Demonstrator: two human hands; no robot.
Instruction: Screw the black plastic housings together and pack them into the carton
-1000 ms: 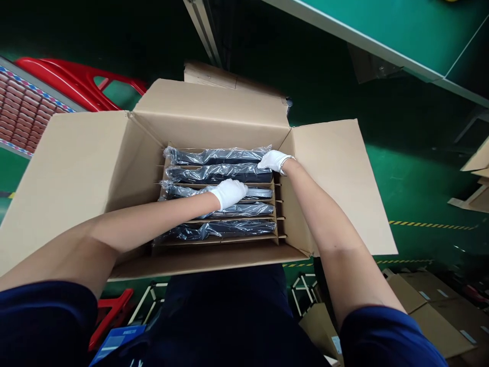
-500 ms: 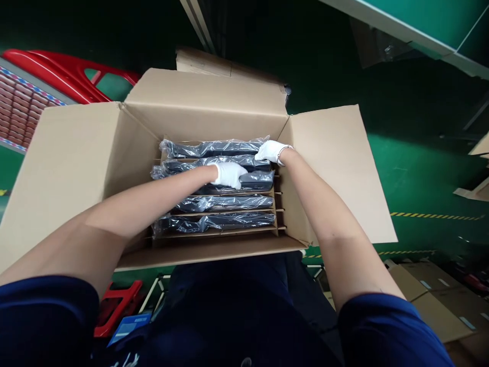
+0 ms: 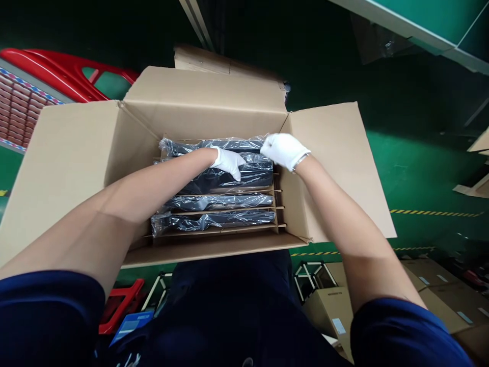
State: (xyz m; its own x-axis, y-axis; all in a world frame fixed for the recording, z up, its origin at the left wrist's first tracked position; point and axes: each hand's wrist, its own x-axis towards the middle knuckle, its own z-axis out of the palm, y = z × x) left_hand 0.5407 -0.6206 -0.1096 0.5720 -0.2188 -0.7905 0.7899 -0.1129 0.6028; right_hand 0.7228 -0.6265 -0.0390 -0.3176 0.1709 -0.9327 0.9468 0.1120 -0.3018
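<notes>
An open cardboard box (image 3: 76,153) stands in front of me, split by cardboard dividers (image 3: 277,204) into slots. Each slot holds a flat black item in clear plastic wrap. My left hand (image 3: 228,162), in a white glove, grips the top edge of one wrapped black item (image 3: 250,176) that stands higher than the others. My right hand (image 3: 283,150), also gloved, holds the same item at its right end. Two more wrapped items (image 3: 217,220) lie in the nearer slots, and another (image 3: 183,146) sits at the back.
The box's flaps are spread left, right (image 3: 336,168) and back. A red plastic frame (image 3: 61,71) and a patterned surface (image 3: 19,107) lie at the left. Green floor with yellow-black tape (image 3: 431,214) is at the right. Smaller cardboard boxes (image 3: 439,295) sit lower right.
Both hands moved toward the back of the box and up. The wrapped black item between them has risen out of its slot, above its neighbours.
</notes>
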